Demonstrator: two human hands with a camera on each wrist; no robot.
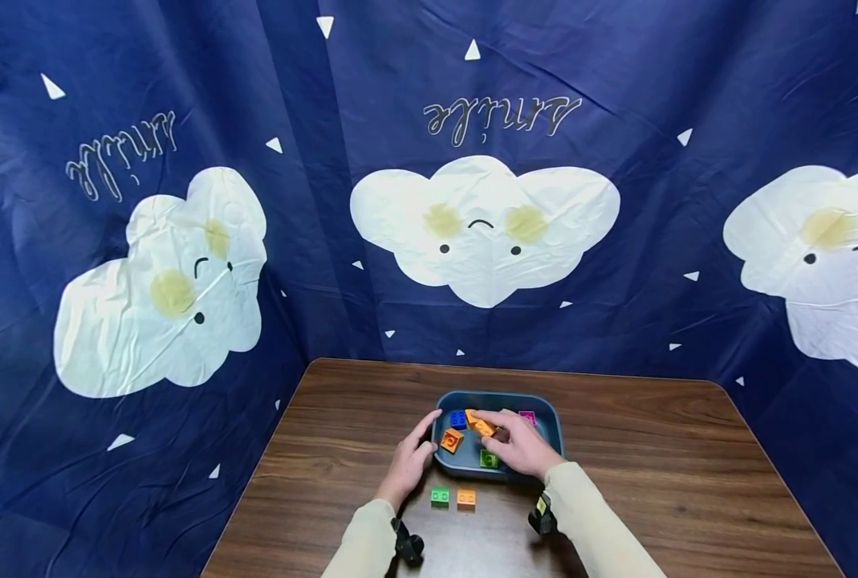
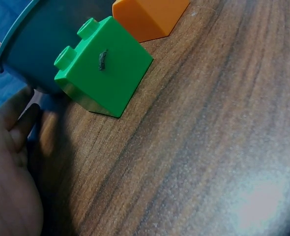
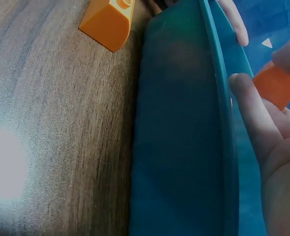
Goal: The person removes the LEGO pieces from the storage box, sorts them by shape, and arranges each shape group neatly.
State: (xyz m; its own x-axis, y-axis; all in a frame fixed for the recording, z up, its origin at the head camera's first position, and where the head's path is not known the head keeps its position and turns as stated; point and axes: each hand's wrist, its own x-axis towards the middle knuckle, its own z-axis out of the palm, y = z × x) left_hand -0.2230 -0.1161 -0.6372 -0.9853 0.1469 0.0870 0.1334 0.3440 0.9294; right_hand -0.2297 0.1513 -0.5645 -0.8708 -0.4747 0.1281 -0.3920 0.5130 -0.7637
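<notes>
Nearest: green block (image 1: 440, 496) and front orange block (image 1: 466, 498), side by side on the tabletop (image 1: 342, 433), in front of the tray (image 3: 179, 132). Left hand (image 1: 408, 466) at the tray's left end, thumb and index spread, fingertips at the rim, no block in it. Right hand (image 1: 522, 448) over the tray, thumb and fingers nearly together, pinching the held orange block (image 1: 484, 428). Lime block (image 1: 489, 458) lies below that hand; blue block (image 1: 458, 419) farther back. For this grasp: pinch opposite faces, steady the rim, avoid dragging neighbours. Backdrop (image 1: 313, 241) behind.
</notes>
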